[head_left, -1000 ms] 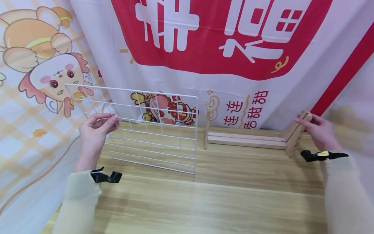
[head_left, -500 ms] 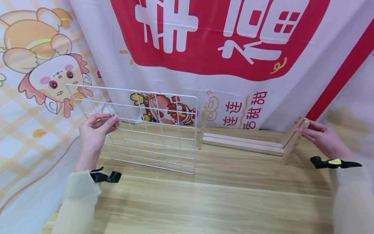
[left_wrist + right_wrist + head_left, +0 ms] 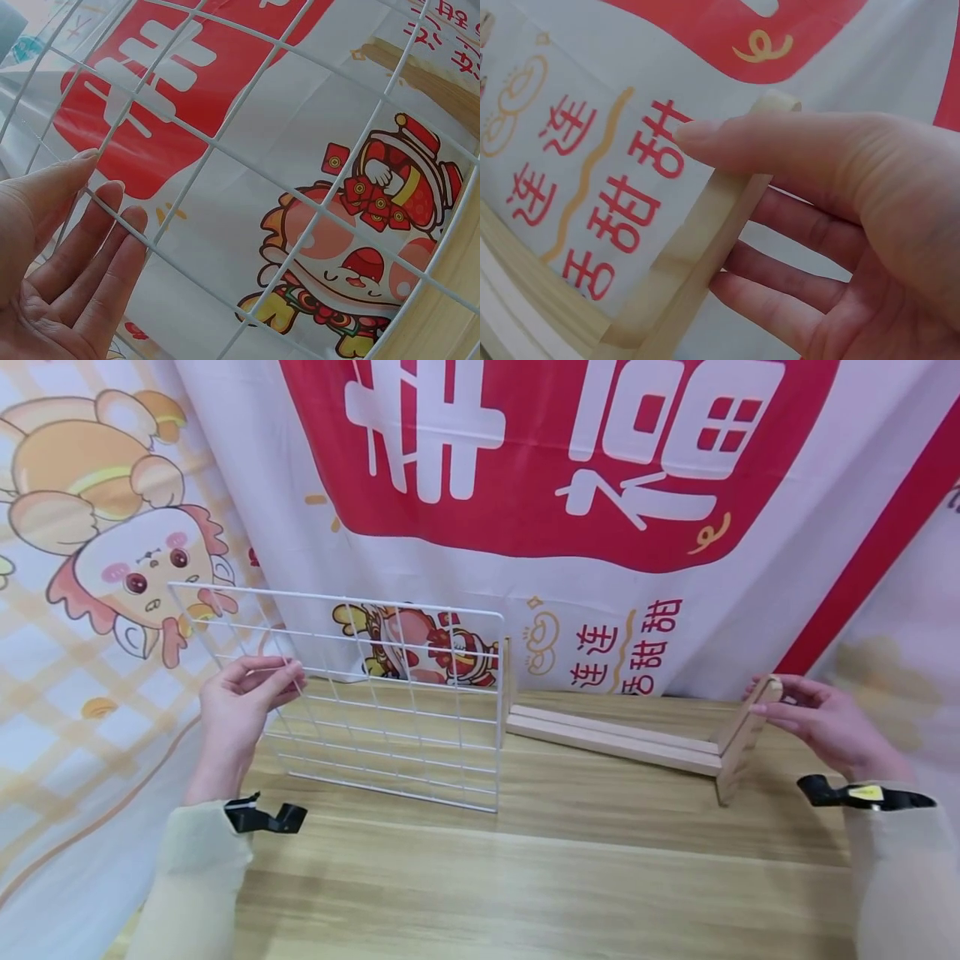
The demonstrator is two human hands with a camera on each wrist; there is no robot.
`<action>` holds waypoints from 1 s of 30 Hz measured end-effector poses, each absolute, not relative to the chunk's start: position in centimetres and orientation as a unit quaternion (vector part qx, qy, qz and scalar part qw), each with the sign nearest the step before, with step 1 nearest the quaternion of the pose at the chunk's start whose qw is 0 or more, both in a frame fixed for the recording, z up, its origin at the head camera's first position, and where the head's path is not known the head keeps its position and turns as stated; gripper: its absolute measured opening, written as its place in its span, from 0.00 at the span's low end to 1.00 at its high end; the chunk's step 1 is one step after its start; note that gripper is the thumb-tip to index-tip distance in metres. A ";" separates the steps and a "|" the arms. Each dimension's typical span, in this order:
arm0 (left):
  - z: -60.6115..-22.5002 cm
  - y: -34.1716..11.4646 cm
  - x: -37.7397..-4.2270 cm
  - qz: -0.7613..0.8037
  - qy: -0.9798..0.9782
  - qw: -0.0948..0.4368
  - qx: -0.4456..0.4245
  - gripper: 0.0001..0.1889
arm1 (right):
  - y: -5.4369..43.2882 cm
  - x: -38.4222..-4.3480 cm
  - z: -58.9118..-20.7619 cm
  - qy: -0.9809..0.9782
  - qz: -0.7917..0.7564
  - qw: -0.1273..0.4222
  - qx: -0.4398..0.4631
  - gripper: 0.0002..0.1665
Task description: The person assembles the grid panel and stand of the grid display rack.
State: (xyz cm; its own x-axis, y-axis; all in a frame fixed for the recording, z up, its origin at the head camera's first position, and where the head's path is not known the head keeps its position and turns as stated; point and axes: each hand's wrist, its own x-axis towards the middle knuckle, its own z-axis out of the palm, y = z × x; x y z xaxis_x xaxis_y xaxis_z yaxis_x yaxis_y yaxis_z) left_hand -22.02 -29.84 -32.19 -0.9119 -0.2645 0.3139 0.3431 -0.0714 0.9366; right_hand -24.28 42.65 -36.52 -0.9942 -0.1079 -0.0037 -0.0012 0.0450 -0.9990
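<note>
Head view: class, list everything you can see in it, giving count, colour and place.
White wire grid: 1, white, left of centre
Wooden frame: 1, pale wood, right of centre
Table: 1, light wood grain, beneath
Backdrop cloth: 1, white with red panel, behind
Checked cloth: 1, white and orange, far left
Pale cloth: count unclear, white with faint print, far right
Wrist devices: 2, black, one at each wrist
Sleeves: 2, cream, one on each forearm
Left hand: 1, bare, pinching the grid's left part
Right hand: 1, bare, gripping the frame's right end
</note>
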 end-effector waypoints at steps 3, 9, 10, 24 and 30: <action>-32.2 -29.9 -21.9 -0.732 -0.649 0.205 -0.033 0.20 | 41.9 -24.3 -36.6 0.722 -0.690 0.031 -0.044 0.24; -32.3 -30.1 -22.0 -0.732 -0.651 0.199 -0.036 0.24 | 40.2 -24.2 -37.1 0.709 -0.701 0.025 -0.074 0.23; -32.3 -30.1 -22.0 -0.733 -0.649 0.199 -0.037 0.23 | 39.9 -24.2 -37.1 0.711 -0.699 0.027 -0.076 0.23; -32.4 -29.9 -22.2 -0.734 -0.645 0.210 -0.035 0.16 | 37.6 -24.4 -38.3 0.783 -0.618 0.048 -0.057 0.29; -32.4 -29.9 -22.3 -0.740 -0.639 0.208 -0.041 0.17 | 35.6 -24.3 -38.4 0.770 -0.631 0.034 -0.084 0.26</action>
